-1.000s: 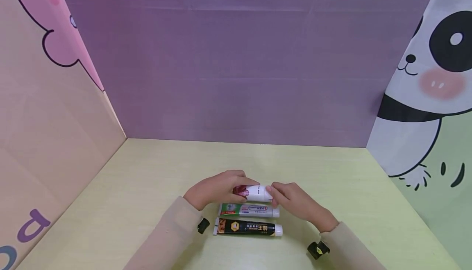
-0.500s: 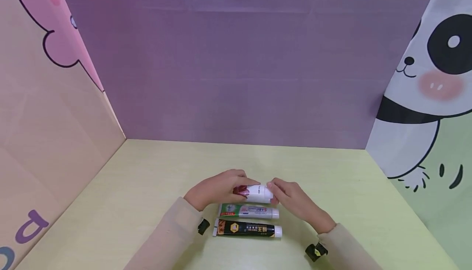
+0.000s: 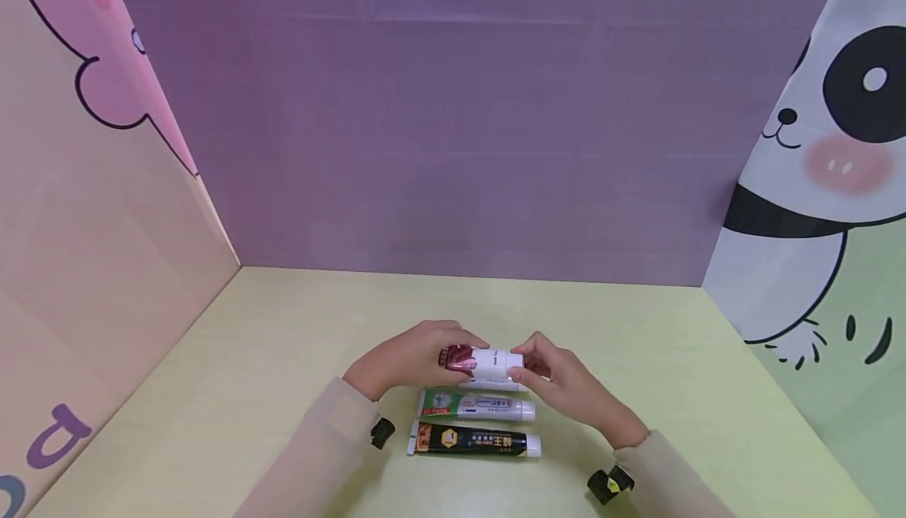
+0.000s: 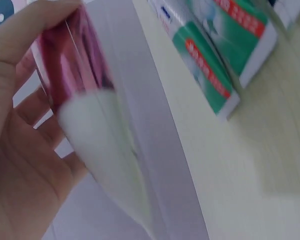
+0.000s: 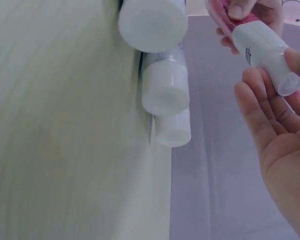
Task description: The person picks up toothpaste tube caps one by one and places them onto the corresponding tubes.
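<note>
My left hand (image 3: 418, 357) grips the crimson end of a red and white toothpaste tube (image 3: 485, 362), thumb along its front. At its other end my right hand (image 3: 566, 383) pinches the white cap between thumb and fingers, as the right wrist view shows. This tube (image 4: 75, 55) is raised off the table, its flat white end pointing down in the left wrist view. Just under it in the head view lies another tube (image 3: 491, 384), mostly hidden. Nearer me are a green and white toothpaste tube (image 3: 488, 405) and a black one (image 3: 470, 439), caps to the right.
All three lying tubes rest in parallel on the pale wooden table (image 3: 304, 321), with their white caps (image 5: 165, 92) lined up. A purple panel (image 3: 453, 125) closes the back, and printed panels with a pink figure (image 3: 134, 93) and a panda (image 3: 800, 211) stand at the sides.
The red and white tube has come up and slightly left in my left hand, uncovering part of the tube below. My right thumb and fingers have shifted on the cap end.
</note>
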Available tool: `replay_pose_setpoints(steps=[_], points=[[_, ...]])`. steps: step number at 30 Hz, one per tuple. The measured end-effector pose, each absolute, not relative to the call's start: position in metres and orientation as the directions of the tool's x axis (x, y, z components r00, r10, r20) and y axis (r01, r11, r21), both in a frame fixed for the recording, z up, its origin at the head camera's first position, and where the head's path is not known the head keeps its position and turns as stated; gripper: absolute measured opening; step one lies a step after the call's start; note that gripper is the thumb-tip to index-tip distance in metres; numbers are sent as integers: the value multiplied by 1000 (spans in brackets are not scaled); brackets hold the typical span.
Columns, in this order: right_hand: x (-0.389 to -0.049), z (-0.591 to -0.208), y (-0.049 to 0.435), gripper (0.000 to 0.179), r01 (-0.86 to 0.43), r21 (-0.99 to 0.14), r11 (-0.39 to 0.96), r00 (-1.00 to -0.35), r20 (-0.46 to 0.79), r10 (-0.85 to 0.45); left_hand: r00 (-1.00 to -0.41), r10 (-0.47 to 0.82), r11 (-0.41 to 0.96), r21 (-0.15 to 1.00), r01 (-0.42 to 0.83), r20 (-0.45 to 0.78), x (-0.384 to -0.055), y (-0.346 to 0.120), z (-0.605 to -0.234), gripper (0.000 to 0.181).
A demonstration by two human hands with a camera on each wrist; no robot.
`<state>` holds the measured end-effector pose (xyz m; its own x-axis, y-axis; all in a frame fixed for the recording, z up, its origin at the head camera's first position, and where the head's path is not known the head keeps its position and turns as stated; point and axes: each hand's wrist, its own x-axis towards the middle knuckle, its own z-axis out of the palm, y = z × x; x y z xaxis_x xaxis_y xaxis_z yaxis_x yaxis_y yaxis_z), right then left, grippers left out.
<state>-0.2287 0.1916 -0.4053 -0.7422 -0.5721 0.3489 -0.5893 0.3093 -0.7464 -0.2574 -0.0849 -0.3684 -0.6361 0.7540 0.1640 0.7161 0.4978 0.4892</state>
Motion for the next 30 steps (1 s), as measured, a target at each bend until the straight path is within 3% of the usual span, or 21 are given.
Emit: replay_pose_setpoints(steps=[7, 17, 30], points=[[-232, -406, 200, 16, -530, -797, 289, -778, 321, -540, -707, 683, 556, 500, 664, 180, -265, -113, -372, 44], [-243, -409, 210, 21, -465, -840, 279, -806, 270, -527, -737, 636, 571, 504, 648, 228, -273, -128, -378, 44], [-265, -420, 214, 28, -365, -806, 466, -907, 196, -372, -744, 627, 618, 433, 656, 233, -283, -118, -388, 47]])
